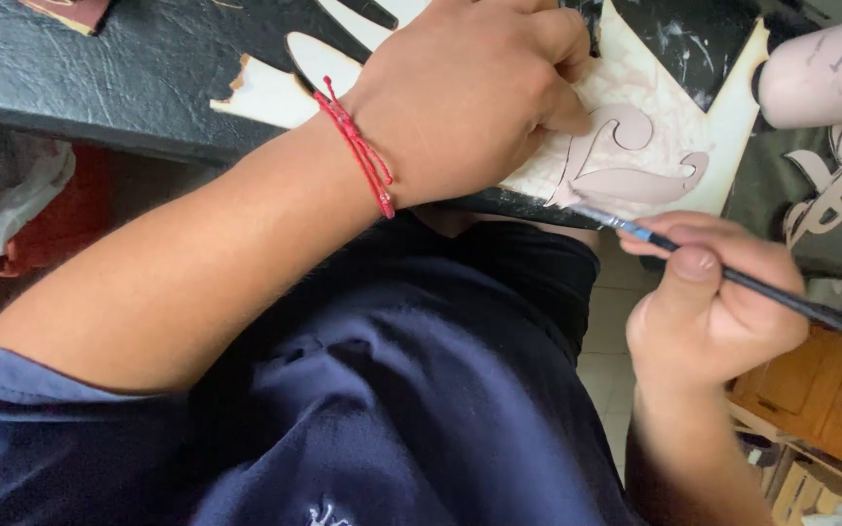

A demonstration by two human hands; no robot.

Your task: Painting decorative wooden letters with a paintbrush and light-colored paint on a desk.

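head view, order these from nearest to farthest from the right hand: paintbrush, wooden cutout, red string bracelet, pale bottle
1. paintbrush, held in the right hand
2. wooden cutout, just above it, under the brush tip
3. pale bottle, top right
4. red string bracelet, on the left wrist

Two hands are in view, a left [470, 93] and a right [708, 307]. One thin paintbrush [733, 278], one pale cut-out wooden panel [655, 127] and one paint-smeared bottle [825, 68] show on one dark table [99, 78]. One red string bracelet [358, 151] circles one wrist.
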